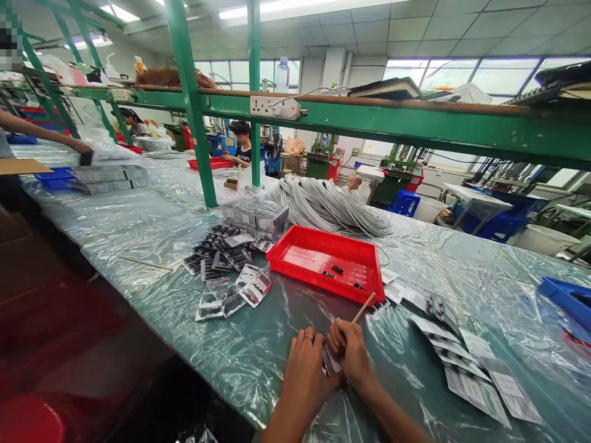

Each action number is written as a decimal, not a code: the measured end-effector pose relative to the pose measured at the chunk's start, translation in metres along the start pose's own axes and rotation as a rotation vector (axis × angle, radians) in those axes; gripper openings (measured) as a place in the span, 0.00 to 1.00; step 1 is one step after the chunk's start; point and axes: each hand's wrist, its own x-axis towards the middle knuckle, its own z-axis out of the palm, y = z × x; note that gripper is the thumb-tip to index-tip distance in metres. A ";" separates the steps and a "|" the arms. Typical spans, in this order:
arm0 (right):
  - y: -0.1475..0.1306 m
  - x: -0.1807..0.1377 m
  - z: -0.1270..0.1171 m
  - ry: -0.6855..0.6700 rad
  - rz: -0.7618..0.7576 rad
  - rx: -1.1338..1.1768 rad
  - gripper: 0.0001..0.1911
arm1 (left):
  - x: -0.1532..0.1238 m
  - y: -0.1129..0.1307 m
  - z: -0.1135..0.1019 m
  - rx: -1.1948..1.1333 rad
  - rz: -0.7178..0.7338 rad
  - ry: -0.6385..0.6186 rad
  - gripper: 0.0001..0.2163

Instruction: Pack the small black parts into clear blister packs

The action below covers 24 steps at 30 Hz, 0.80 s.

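Note:
My right hand [351,352] is closed around a thin wooden stick [365,305], whose upper end slants up and to the right out of the fist. Pressed against the table beside it, my left hand [305,368] has its fingers together over the edge of a small blister package [330,362]. Most of that package is hidden by both hands. Just beyond my hands stands a red tray [302,275] with a few small black pieces [337,269] in it. A heap of packaged black items [221,252] lies left of the tray.
Flat packages [466,363] lie in overlapping rows at the right. A blue tray [566,301] sits at the right edge. Behind the red tray are coiled grey cable [323,203] and stacked packs [256,215]. Another stick [145,263] lies left. A green post [191,104] rises from the table.

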 end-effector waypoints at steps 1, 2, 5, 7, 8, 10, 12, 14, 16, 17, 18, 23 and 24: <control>0.000 -0.004 -0.003 0.008 0.017 -0.014 0.26 | -0.001 0.000 0.000 0.000 0.000 0.001 0.15; 0.001 -0.008 -0.005 0.017 0.027 -0.027 0.26 | -0.001 0.000 0.001 0.003 -0.002 0.004 0.15; 0.003 -0.022 -0.012 0.035 0.047 -0.061 0.26 | -0.002 -0.001 0.004 0.026 -0.007 0.011 0.15; -0.001 -0.026 -0.015 0.008 0.067 -0.072 0.27 | -0.002 -0.001 0.005 0.046 -0.009 -0.004 0.15; -0.005 -0.025 -0.016 -0.008 0.070 -0.062 0.27 | -0.001 -0.001 0.004 0.053 -0.014 -0.022 0.16; -0.019 -0.018 -0.017 -0.012 0.038 -0.001 0.27 | -0.001 0.001 0.001 0.061 -0.029 -0.061 0.18; -0.035 -0.004 -0.017 0.006 -0.019 0.073 0.26 | 0.000 0.006 -0.002 0.066 -0.040 -0.097 0.24; -0.044 0.010 -0.016 0.001 -0.041 0.106 0.26 | 0.002 0.012 -0.004 0.067 -0.042 -0.109 0.31; -0.043 0.020 -0.016 -0.022 -0.028 0.096 0.26 | 0.005 0.016 -0.002 0.056 -0.037 -0.095 0.33; -0.039 0.022 -0.016 -0.027 -0.027 0.090 0.26 | 0.007 0.018 0.000 0.045 -0.034 -0.088 0.31; -0.033 0.024 -0.016 -0.029 -0.032 0.086 0.26 | 0.008 0.018 0.002 0.034 -0.030 -0.082 0.28; -0.009 0.021 -0.015 -0.016 -0.091 0.078 0.26 | 0.013 0.014 0.014 0.039 0.002 -0.049 0.21; -0.008 0.021 -0.014 -0.022 -0.105 0.065 0.26 | 0.013 0.012 0.016 0.043 0.009 -0.042 0.20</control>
